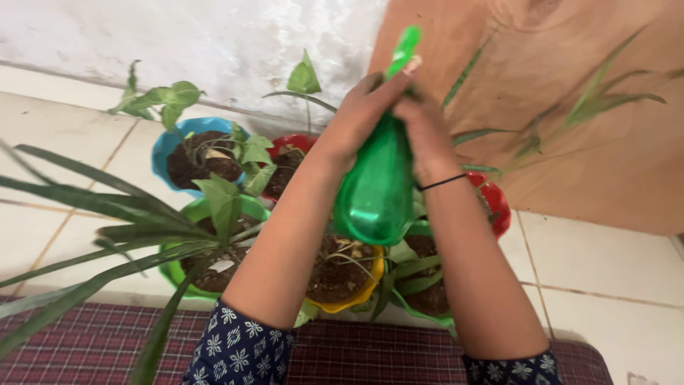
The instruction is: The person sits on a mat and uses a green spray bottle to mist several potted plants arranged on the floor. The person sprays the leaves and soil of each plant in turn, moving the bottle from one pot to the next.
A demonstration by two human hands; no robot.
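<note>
A green plastic spray bottle (375, 187) is held up over a cluster of potted plants on a tiled floor (605, 271), its nozzle (403, 51) pointed far and upward, its rounded base tilted back toward the near side. The left hand (362, 117) is closed round the bottle's neck, apparently to steady it, while the right hand (422, 128) is wrapped about the top beside it, fingers hidden at the trigger; a black band (442, 182) is worn on that wrist. Directly beneath the bottle a yellow pot (347, 285) of soil is seen, with a green pot (206, 249) to its left, a blue pot (187, 151) and a red pot (291, 158) farther off. A wooden board (570, 107) is propped at far right against the wall. A checked cloth (370, 356) lies nearest.
</note>
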